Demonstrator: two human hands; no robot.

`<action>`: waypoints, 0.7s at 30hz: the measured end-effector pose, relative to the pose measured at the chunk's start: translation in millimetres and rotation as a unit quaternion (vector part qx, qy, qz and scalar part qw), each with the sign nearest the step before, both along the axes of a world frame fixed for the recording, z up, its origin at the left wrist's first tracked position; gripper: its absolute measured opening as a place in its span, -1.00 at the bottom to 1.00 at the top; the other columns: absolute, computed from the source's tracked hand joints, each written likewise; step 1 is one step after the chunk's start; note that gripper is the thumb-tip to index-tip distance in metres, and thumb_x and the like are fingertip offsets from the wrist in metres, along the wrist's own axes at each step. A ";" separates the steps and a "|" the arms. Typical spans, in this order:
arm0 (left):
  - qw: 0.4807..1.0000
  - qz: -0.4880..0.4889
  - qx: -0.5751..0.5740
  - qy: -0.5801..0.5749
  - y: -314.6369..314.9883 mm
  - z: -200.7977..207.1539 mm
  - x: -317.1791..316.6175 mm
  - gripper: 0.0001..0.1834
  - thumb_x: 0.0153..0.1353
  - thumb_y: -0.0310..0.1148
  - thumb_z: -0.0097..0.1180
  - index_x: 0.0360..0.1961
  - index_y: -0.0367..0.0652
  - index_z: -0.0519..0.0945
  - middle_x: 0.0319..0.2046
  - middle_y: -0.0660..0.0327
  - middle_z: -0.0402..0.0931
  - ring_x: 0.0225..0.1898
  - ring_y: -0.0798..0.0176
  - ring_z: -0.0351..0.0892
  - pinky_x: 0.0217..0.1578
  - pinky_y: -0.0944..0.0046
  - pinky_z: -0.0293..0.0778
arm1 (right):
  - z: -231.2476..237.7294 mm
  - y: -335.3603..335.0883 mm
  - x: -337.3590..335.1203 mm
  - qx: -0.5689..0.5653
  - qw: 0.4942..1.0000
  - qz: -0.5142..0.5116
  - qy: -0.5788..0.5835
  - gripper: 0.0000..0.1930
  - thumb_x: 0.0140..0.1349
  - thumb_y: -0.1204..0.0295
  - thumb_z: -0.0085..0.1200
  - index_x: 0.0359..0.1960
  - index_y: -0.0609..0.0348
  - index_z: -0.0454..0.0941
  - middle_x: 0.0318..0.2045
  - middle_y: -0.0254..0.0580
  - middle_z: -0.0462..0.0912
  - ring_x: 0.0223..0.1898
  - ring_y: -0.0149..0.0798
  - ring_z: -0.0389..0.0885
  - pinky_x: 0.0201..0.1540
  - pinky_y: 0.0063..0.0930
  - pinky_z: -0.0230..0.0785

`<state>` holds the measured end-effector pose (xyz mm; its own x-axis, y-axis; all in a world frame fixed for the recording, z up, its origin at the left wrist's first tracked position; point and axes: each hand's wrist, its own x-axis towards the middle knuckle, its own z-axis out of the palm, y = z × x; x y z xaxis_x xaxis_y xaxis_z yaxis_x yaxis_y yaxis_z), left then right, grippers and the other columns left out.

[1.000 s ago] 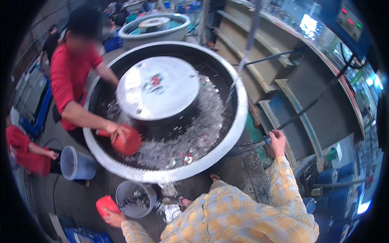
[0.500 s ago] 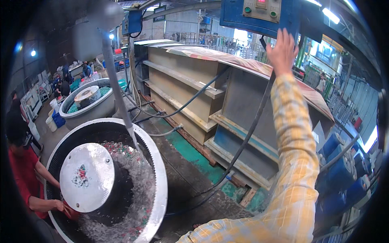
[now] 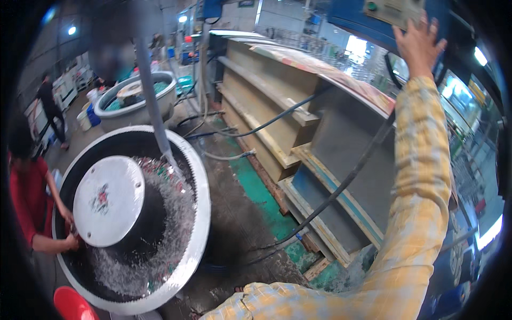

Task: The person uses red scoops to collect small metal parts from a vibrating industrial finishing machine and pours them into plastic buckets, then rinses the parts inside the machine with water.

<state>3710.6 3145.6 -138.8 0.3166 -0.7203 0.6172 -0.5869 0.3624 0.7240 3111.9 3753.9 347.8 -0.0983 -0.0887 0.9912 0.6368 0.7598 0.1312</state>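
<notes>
My right hand (image 3: 421, 48) is raised at the upper right, in a yellow plaid sleeve. Its fingers are spread, and nothing shows in them. The fingertips overlap the lower part of a blue control box (image 3: 349, 13), which has a beige panel and a green button; whether they press on it I cannot tell. My left hand is out of sight. To the left stands a large round vibratory tub (image 3: 200, 213) with a toothed rim and a white disc (image 3: 109, 200) at its centre. Wet, pale grey and reddish pieces (image 3: 173, 213) fill its channel.
Beside the tub, a person in red (image 3: 26, 192) reaches both hands over its rim. A red bucket (image 3: 72, 304) sits below. A second tub (image 3: 168, 93) holds green pieces. A grey pole (image 3: 149, 90) slants into the near tub. Hoses (image 3: 330, 197) cross before a shelved metal tank (image 3: 272, 106).
The view has shifted, so the control box and my right hand appear farther right. My fingers have spread wider. The person in red has lifted the hands from the red bucket, which now shows below.
</notes>
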 end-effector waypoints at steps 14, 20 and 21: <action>0.929 -0.333 0.088 0.137 18.7 100.4 -146.6 -0.18 -0.17 -0.52 0.18 0.16 -0.26 0.06 0.07 0.05 0.13 0.09 0.16 0.18 0.08 0.25 0.16 | -379.0 -192.1 58.7 -0.070 0.707 0.648 -0.275 -0.70 0.02 0.46 0.05 -0.15 0.20 0.46 0.01 0.03 0.34 0.04 0.02 0.28 0.06 -0.21 0.11; 0.934 -0.238 0.176 -0.198 -62.4 93.1 -172.9 -0.01 -0.40 -0.38 0.21 0.18 -0.12 0.01 -0.08 -0.19 0.21 -0.04 -0.17 0.28 0.01 0.09 0.26 | -419.6 -321.8 123.3 -0.139 0.438 0.741 -0.489 -0.80 -0.10 0.53 0.08 -0.35 0.23 0.50 -0.33 -0.06 0.48 -0.25 -0.05 0.45 -0.18 -0.32 0.29; 0.917 -0.229 0.219 -0.241 -73.7 87.9 -178.6 0.01 -0.40 -0.36 0.22 0.18 -0.09 0.00 -0.10 -0.18 0.21 -0.06 -0.19 0.29 -0.01 0.07 0.28 | -425.5 -343.2 123.4 -0.159 0.400 0.719 -0.545 -0.79 -0.09 0.50 0.08 -0.35 0.24 0.49 -0.36 -0.05 0.49 -0.28 -0.05 0.46 -0.20 -0.34 0.30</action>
